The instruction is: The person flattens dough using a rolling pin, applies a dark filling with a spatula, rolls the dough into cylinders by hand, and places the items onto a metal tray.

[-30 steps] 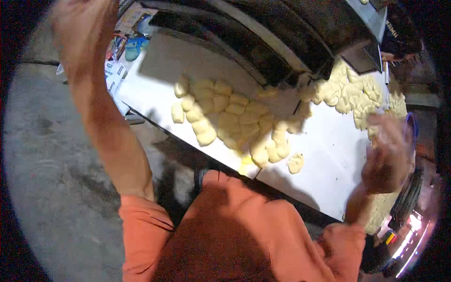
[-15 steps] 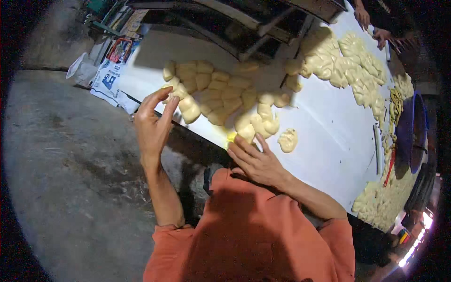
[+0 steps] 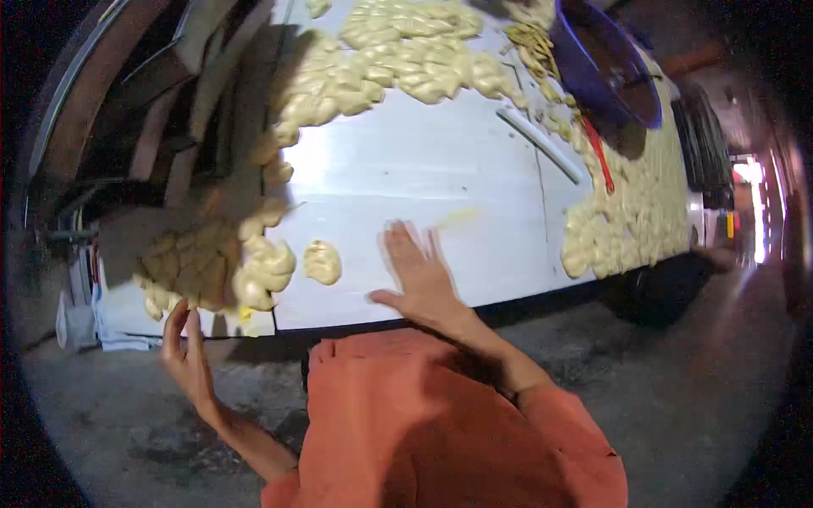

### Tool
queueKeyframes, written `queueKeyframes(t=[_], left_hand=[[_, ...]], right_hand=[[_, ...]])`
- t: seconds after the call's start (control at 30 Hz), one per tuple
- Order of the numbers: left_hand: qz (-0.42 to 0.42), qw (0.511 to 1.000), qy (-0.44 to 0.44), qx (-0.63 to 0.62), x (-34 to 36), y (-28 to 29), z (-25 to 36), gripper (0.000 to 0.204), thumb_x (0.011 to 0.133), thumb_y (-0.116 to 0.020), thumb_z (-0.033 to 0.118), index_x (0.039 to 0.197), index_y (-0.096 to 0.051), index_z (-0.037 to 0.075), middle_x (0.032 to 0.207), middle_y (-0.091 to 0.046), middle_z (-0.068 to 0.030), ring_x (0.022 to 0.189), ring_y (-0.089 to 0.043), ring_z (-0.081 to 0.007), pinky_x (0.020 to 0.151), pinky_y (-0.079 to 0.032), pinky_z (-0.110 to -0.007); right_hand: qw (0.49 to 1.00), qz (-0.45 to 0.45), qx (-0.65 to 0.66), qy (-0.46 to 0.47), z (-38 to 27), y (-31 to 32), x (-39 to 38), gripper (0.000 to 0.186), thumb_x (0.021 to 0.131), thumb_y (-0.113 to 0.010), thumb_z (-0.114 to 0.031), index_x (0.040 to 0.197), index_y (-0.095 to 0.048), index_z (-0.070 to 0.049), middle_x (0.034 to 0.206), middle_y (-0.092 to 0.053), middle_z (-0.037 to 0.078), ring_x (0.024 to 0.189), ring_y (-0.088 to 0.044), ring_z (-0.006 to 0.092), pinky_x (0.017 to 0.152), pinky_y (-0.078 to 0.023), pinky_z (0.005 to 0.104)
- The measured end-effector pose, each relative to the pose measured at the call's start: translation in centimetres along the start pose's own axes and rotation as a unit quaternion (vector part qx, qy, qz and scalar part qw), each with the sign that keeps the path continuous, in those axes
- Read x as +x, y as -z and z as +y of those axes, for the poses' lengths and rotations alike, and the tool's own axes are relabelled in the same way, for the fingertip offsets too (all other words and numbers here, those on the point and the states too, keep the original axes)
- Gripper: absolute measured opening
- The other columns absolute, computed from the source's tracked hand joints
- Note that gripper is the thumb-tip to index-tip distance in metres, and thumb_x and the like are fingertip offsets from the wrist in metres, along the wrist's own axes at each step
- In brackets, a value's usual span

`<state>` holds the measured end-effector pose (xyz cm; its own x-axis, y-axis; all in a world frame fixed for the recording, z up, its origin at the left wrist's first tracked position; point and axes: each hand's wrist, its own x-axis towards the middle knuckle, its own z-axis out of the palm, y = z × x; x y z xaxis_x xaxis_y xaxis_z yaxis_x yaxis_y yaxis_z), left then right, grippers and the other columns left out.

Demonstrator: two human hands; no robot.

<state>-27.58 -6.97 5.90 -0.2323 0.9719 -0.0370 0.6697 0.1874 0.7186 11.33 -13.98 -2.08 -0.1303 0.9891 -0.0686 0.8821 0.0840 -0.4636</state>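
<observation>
Both hands had shifted since half a second earlier: right off the dough heap, left below the table edge.

Pale yellow dough pieces (image 3: pixel 212 267) lay clustered at the white table (image 3: pixel 440 186)'s left corner. Right hand (image 3: pixel 419 275) lay flat, fingers spread, empty; left hand (image 3: pixel 188 356) open, just under the cluster. A blue bowl (image 3: pixel 605 72) stood far right; white packages (image 3: pixel 89 317) sat below left.

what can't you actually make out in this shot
- Head view: right hand is motion-blurred; whether its fingertips touch the white table is unclear.
- Left hand at the table edge: contact with the dough pile can't be told.
- Blue bowl: contents shadowed, cut by the top edge.
</observation>
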Motion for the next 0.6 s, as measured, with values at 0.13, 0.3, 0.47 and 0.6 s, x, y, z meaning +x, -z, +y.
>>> queueKeyframes(t=[0.13, 0.3, 0.47, 0.6], left_hand=[[-0.093, 0.990, -0.103, -0.002, 0.2, -2.4, 5.1, 0.037, 0.098, -0.072, 0.021, 0.130, -0.069, 0.003, 0.123, -0.072, -0.0144, 0.116, -0.066, -0.0253, 0.096, -0.053, -0.042], [-0.127, 0.986, -0.106, 0.032, -1.1, -3.6, 6.9, 0.038, 0.095, -0.074, 0.018, 0.128, -0.070, 0.001, 0.119, -0.073, -0.0151, 0.110, -0.068, -0.0245, 0.093, -0.053, -0.039], [-0.198, 0.970, -0.137, 0.020, -2.1, -6.5, 8.8, 0.037, 0.093, -0.075, 0.019, 0.124, -0.070, 0.000, 0.111, -0.074, -0.0143, 0.100, -0.070, -0.0225, 0.084, -0.054, -0.035], [-0.244, 0.950, -0.196, 0.010, 0.0, -8.3, 10.8, 0.036, 0.092, -0.076, 0.024, 0.121, -0.072, 0.003, 0.111, -0.074, -0.0155, 0.097, -0.072, -0.0250, 0.080, -0.056, -0.036]], right_hand=[[0.991, 0.028, -0.093, -0.091, 4.3, 1.6, -0.6, 0.092, 0.096, -0.048, -0.068, 0.160, -0.030, -0.005, 0.169, -0.026, 0.014, 0.156, -0.023, 0.0287, 0.124, -0.008, 0.0640], [0.912, 0.118, -0.169, -0.354, 15.3, 5.2, -5.8, 0.089, 0.100, -0.045, -0.066, 0.161, -0.028, -0.004, 0.170, -0.022, 0.016, 0.157, -0.021, 0.0313, 0.121, -0.006, 0.0697], [0.997, 0.027, -0.055, -0.039, 1.0, -0.4, -0.8, 0.089, 0.097, -0.048, -0.068, 0.158, -0.036, -0.005, 0.166, -0.030, 0.016, 0.155, -0.026, 0.0311, 0.121, -0.006, 0.0702], [0.995, 0.050, -0.087, -0.024, 2.6, 2.0, 4.3, 0.081, 0.097, -0.050, -0.066, 0.155, -0.043, -0.010, 0.164, -0.036, 0.014, 0.155, -0.028, 0.0273, 0.121, -0.009, 0.0699]])
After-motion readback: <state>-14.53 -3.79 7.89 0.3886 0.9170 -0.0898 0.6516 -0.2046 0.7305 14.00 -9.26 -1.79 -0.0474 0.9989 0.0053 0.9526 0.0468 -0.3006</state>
